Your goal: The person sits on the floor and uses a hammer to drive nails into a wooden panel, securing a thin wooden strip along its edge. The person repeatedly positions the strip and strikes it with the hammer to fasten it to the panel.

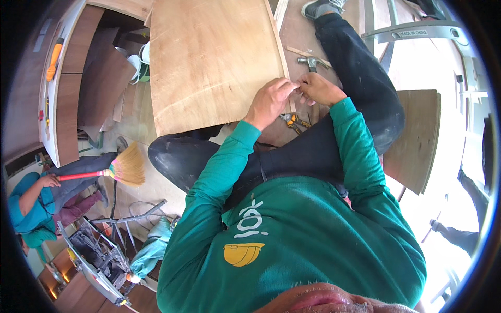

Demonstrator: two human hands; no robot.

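Observation:
Both my hands meet at the right edge of a plywood panel that lies across my left leg. My left hand is closed in a pinch, its fingertips at the panel's edge. Touching or nearly touching it, my right hand has its fingers curled and pinched. Whatever they hold between them is too small to make out. A claw hammer lies just beyond my right hand, beside a thin wooden strip. Pliers with orange and black handles rest on the floor below my hands.
On the left, a person in teal holds a broom. A table saw stands lower left. An orange-handled tool lies on a cabinet edge. Plywood sheets lean at my right, and a metal ladder stands at the upper right.

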